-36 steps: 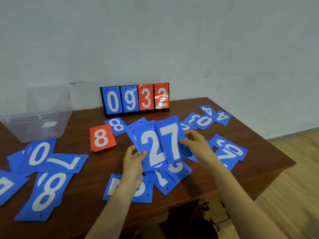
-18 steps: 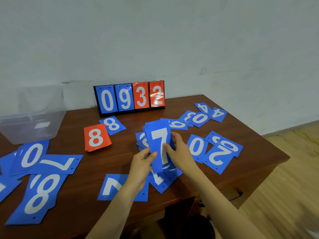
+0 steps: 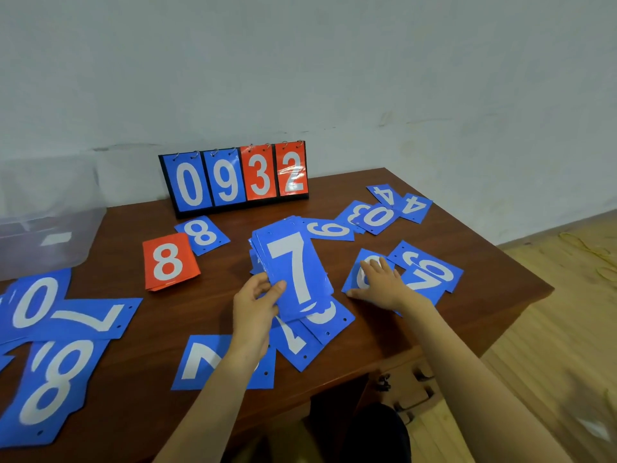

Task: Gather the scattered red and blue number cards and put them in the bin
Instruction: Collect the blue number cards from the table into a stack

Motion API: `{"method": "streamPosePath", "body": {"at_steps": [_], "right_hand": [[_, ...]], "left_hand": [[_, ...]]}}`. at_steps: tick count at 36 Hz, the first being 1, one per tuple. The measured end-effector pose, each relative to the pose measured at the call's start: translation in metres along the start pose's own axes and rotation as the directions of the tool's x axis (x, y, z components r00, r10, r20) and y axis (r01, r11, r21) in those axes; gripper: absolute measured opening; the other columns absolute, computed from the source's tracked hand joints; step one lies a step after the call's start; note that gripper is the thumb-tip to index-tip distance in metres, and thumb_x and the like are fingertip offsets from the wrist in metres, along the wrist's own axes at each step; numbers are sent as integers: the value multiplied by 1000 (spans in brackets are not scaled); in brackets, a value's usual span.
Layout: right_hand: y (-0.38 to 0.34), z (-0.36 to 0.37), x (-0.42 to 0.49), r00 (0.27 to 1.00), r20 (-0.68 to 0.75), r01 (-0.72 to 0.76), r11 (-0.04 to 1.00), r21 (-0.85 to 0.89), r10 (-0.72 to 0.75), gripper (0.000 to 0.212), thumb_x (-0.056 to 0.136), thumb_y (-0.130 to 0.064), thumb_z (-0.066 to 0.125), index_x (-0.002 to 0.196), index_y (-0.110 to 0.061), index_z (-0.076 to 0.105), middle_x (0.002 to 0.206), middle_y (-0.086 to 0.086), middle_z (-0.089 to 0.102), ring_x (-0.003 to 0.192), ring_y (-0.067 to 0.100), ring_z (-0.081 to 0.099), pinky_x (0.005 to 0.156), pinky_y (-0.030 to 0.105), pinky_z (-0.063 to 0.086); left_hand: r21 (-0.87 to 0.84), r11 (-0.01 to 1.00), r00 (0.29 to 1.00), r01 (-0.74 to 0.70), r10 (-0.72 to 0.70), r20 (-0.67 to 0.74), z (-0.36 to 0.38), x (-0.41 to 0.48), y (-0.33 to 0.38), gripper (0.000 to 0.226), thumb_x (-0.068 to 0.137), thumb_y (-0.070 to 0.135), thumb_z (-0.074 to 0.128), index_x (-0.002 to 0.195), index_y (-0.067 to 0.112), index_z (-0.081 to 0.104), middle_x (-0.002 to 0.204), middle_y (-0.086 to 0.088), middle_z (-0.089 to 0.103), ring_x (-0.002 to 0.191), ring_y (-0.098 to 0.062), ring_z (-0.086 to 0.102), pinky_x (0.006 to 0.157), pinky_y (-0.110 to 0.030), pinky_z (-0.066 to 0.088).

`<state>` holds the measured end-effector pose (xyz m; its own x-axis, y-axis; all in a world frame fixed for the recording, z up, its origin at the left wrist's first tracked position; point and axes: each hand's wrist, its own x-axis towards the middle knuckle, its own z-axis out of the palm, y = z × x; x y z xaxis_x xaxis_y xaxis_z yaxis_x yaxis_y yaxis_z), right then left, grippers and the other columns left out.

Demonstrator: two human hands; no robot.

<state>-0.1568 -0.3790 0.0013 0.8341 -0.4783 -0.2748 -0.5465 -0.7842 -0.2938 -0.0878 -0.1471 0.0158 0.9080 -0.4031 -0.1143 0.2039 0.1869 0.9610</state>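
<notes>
Nearby: scoreboard (image 3: 233, 177) behind cards (image 3: 202, 233); bin (image 3: 83, 228) far left.

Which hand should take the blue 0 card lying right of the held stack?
Right. The right hand rests flat on the blue 0 card; the left hand is full, gripping the blue card stack topped by 7.

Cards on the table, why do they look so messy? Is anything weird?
Yes. Blue cards lie scattered over the table at all angles, many upside down and overlapping. Only the stack in the left hand, the red 8 pile and the scoreboard look tidy. Nothing seems torn.
</notes>
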Motion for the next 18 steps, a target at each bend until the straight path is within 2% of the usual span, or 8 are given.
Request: {"method": "streamPosePath", "body": {"at_steps": [4, 7, 10, 12, 13, 15, 18], "right_hand": [[3, -6, 2, 998, 59, 25, 996, -82, -20, 87, 89, -60, 45, 152, -19, 0, 160, 7, -2, 146, 24, -9, 117, 50, -5], [1, -9, 1, 996, 74, 53, 995, -88, -47, 86, 89, -59, 47, 152, -22, 0, 160, 6, 5, 147, 22, 1, 117, 50, -3], [-4, -9, -4, 996, 33, 87, 993, -78, -85, 79, 91, -55, 47, 152, -24, 6, 158, 7, 17, 146, 23, 14, 118, 47, -1], [-9, -6, -8, 993, -34, 112, 990, -85, -115, 72, 93, -50, 48, 151, -24, 13, 153, 8, 30, 140, 26, 28, 118, 44, 9], [-11, -5, -10, 989, -75, 120, 988, -94, -127, 69, 94, -47, 49, 150, -23, 16, 148, 8, 37, 135, 28, 35, 115, 43, 21], [-13, -3, -13, 975, -170, 124, 984, -130, -145, 66, 94, -42, 52, 149, -24, 19, 138, 9, 49, 123, 30, 47, 99, 40, 42], [-13, -5, -17, 929, -326, 154, 983, -96, -177, 62, 92, -41, 55, 145, -27, 25, 129, 6, 55, 113, 27, 56, 87, 38, 51]], "left_hand": [[2, 1000, 1000, 8, -8, 1, -1, 1, -2, 14, 90, 11, 61, 101, 19, 64, 101, -4, 69, 91, -17, 70, 69, -32, 56], [4, 1000, 1000, 7, -7, -4, -1, 1, -4, 13, 90, 11, 61, 101, 19, 63, 99, -1, 69, 89, -14, 70, 63, -26, 55], [22, 1000, 1000, 9, -8, -15, -1, 2, -7, 17, 89, 12, 61, 107, 13, 61, 100, -2, 69, 92, -15, 69, 65, -26, 55], [32, 999, 1000, 10, -10, -15, -1, 1, -8, 21, 89, 13, 61, 110, 11, 60, 101, -2, 69, 93, -16, 69, 68, -28, 55], [36, 999, 1000, 9, -9, -15, -1, 1, -8, 21, 89, 13, 62, 110, 11, 60, 101, -2, 69, 93, -16, 69, 68, -29, 55], [51, 999, 1000, 0, 0, -15, -2, 1, -8, 18, 89, 13, 61, 107, 14, 60, 100, -2, 69, 92, -15, 69, 69, -29, 56], [91, 996, 1000, -16, 17, -18, -7, 3, -7, 14, 89, 13, 62, 101, 20, 61, 102, -2, 69, 93, -16, 68, 75, -36, 57]]}}
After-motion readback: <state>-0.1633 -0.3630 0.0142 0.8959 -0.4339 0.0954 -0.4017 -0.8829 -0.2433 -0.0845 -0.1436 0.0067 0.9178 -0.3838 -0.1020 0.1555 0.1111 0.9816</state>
